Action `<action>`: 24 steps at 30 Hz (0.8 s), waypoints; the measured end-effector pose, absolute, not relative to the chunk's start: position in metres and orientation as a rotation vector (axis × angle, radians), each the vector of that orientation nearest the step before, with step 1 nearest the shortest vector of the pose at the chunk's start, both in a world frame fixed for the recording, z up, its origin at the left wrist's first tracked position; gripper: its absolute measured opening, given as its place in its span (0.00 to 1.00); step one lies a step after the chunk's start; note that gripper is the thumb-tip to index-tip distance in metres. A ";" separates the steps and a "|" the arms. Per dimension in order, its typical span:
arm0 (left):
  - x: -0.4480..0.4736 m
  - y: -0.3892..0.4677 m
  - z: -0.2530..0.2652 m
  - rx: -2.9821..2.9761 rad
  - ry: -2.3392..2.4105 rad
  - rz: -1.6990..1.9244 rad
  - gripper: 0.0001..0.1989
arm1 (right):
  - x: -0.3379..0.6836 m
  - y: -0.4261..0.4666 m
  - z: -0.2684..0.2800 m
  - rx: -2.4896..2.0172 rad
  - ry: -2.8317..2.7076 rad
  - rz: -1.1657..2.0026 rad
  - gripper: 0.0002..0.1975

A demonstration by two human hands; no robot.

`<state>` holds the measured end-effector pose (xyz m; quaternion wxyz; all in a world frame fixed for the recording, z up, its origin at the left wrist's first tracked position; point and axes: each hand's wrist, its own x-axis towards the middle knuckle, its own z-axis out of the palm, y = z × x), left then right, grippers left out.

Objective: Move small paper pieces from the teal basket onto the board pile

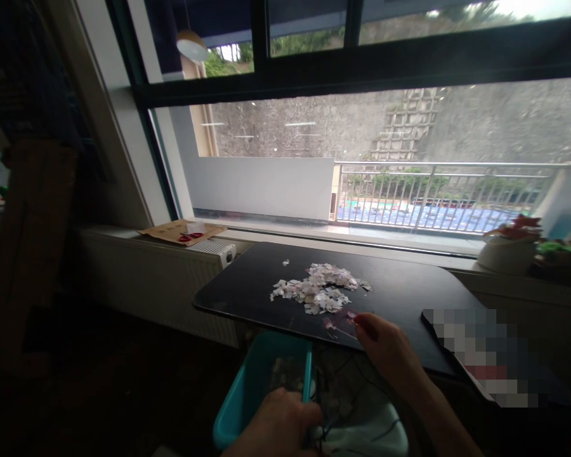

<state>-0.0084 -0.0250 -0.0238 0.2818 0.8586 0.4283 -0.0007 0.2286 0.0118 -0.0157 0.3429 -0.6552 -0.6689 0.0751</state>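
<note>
A pile of small white paper scraps point(321, 285) lies on the black tabletop point(394, 285). My right hand point(385, 343) is at the table's front edge with its fingers closed together. Pinkish, thin scraps point(330, 324) lie by its fingertips; whether one is pinched between them I cannot make out. Below the table edge, my left hand point(280, 419) is closed over the near right rim of a teal plastic bin point(235, 400). Clear or pale litter shows dimly inside the bin. The left fingertips are hidden.
A pale green bin point(385, 431) with dark cords stands right of the teal one. A blurred-out flat object point(490, 355) lies at the table's right. Red scissors point(190, 237) rest on brown cardboard point(169, 230) on the sill. A white pot point(507, 251) stands by the window.
</note>
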 end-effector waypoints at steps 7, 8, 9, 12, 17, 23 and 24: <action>-0.008 -0.026 -0.024 2.285 1.154 -0.026 0.08 | 0.231 0.008 -0.012 -1.763 -1.690 0.152 0.13; -0.009 -0.025 -0.024 2.280 1.160 -0.027 0.09 | 0.230 0.009 -0.013 -1.729 -1.705 0.190 0.13; -0.009 -0.025 -0.024 2.276 1.161 -0.027 0.10 | 0.229 0.010 -0.014 -1.702 -1.720 0.224 0.13; -0.009 -0.025 -0.025 2.285 1.134 -0.014 0.09 | 0.227 0.013 -0.016 -1.723 -1.732 0.216 0.14; -0.009 -0.027 -0.024 2.326 1.119 0.013 0.10 | 0.223 0.014 -0.013 -1.758 -1.728 0.117 0.14; -0.008 -0.026 -0.024 2.334 1.074 0.036 0.11 | 0.197 0.024 -0.015 -1.588 -1.872 0.192 0.13; -0.008 -0.025 -0.024 2.329 1.071 0.031 0.12 | 0.195 0.024 -0.015 -1.572 -1.889 0.202 0.13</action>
